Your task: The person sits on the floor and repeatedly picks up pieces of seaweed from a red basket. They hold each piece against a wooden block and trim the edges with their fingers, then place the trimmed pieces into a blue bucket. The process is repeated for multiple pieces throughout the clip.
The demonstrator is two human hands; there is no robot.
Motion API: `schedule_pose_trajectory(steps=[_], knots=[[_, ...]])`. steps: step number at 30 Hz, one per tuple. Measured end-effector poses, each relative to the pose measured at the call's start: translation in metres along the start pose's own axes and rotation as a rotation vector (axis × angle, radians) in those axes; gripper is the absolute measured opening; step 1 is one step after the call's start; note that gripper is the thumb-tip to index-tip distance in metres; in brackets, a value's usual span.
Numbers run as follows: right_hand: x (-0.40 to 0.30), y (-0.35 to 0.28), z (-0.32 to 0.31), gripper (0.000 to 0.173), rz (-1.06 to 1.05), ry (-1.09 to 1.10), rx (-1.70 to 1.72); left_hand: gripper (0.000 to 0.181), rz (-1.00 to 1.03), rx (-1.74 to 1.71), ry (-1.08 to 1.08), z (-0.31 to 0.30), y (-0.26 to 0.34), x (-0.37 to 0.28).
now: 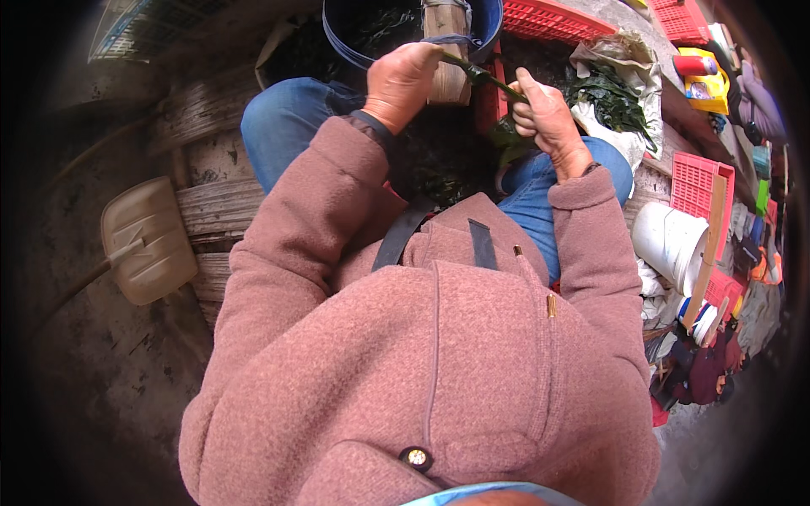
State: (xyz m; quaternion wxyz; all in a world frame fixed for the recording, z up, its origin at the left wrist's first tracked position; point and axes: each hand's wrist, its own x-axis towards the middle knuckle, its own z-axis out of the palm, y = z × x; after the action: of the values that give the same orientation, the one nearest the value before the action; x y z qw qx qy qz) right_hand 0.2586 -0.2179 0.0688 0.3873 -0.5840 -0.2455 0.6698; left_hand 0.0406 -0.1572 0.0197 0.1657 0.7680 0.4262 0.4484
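Observation:
A dark green strip of seaweed, likely kelp (479, 75), runs taut between my two hands, with a knot or fold near its middle. My left hand (401, 81) is closed around its left end, beside an upright wooden block (448, 79) bound with cord. The strip's right end is gripped in my right hand (543, 119), thumb up, over my right knee. More green leaf (504, 136) shows just below that hand. Behind the block stands a blue bucket (347, 52) holding dark wet seaweed (380, 28). Dark seaweed (443, 183) also lies in shadow between my legs.
A pale sack (652, 104) with seaweed lies at the right. Beyond are red plastic crates (696, 183), a white bucket (664, 237) and a wooden slat (705, 253). A plastic shovel (149, 240) rests at left by weathered boards (218, 209). Other people (702, 373) are at far right.

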Motion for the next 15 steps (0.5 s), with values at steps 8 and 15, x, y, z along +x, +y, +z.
schedule_pose_trajectory(steps=[8,15], knots=[[0.003,-0.010,-0.015,0.019,-0.123,-0.177,-0.138,0.027,-0.033,-0.283,-0.195,-0.023,-0.002,0.020],[0.007,-0.056,0.015,0.019,-0.204,-0.376,-0.362,0.028,-0.025,-0.429,-0.733,-0.019,0.015,0.055]])
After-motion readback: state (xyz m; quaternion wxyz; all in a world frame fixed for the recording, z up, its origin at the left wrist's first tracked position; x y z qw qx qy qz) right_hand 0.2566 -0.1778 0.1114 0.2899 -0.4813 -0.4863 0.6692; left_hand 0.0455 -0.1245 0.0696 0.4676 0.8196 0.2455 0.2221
